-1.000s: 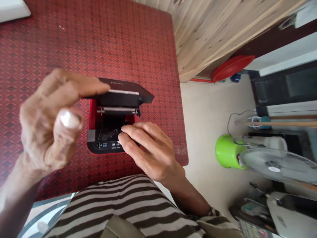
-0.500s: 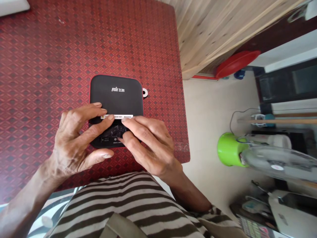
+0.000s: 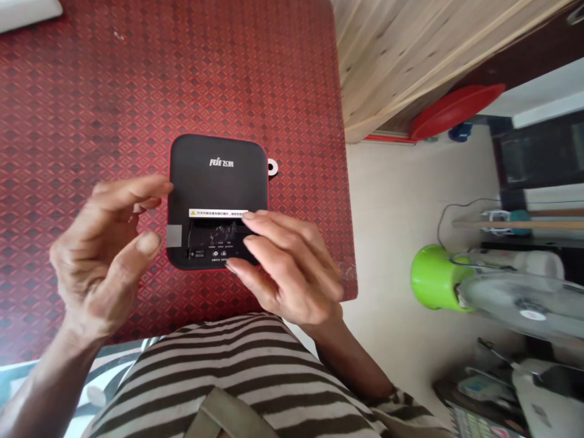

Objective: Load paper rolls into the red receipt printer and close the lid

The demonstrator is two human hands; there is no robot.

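Observation:
A small black label printer (image 3: 219,188) with a red edge lies flat on the red patterned table (image 3: 182,73), its lid down. Across the lid's lower edge runs a white warning strip (image 3: 218,213), and below it a dark glossy film (image 3: 212,234) pokes out over the button panel. My left hand (image 3: 109,249) is at the printer's left side, thumb and fingers apart, with nothing between them. Over the right front corner, my right hand (image 3: 287,261) has its fingers spread, the tips by the strip's end and the panel; it holds nothing.
Just right of the printer a small white ring-shaped piece (image 3: 272,167) shows. Part of a white object (image 3: 27,13) stands at the table's far left corner. On the floor to the right are a lime-green bucket (image 3: 431,277) and a fan (image 3: 524,304); a red basin (image 3: 456,109) leans farther back.
The printer's lid, raised a second ago, has come down over the roller. My left hand pressed on the lid, then drew off to the left. My right fingers have loosened and spread.

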